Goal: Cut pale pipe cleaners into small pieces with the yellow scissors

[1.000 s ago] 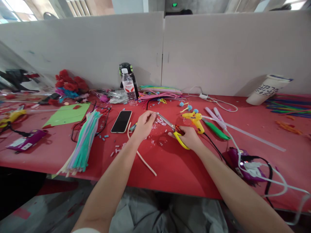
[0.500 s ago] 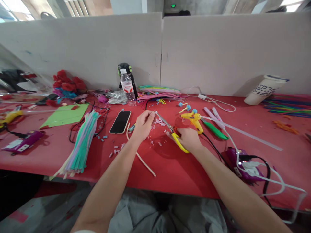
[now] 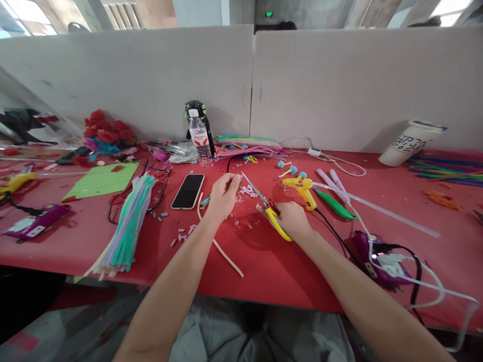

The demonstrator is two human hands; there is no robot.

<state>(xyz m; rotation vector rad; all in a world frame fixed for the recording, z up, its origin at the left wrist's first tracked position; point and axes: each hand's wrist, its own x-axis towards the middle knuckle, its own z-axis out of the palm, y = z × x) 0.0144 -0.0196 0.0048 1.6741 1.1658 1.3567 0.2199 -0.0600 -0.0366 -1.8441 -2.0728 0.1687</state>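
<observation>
My left hand [image 3: 223, 193] is closed in a pinch, thumb against forefinger. Whatever is between the fingertips is too small to make out. Yellow-handled scissors [image 3: 274, 216] are in my right hand [image 3: 292, 217], their blade tips pointing up and left, close to the left fingertips. Short pale pink snippets [image 3: 249, 191] lie scattered on the red table just behind the blades. A cream pipe cleaner [image 3: 227, 257] curves beneath my left forearm, partly hidden by it. Beside my right hand lies a yellow glue gun [image 3: 304, 190].
A phone [image 3: 187, 191] and a bundle of teal and lilac pipe cleaners [image 3: 130, 226] lie on the left. Behind stand a plastic water bottle [image 3: 199, 138] and a white partition [image 3: 151, 75]. On the right are a purple power box [image 3: 377, 261], cables and a tilted paper cup [image 3: 409, 143].
The whole view has shifted slightly downward in the picture. Both hands and the scissors keep nearly the same positions.
</observation>
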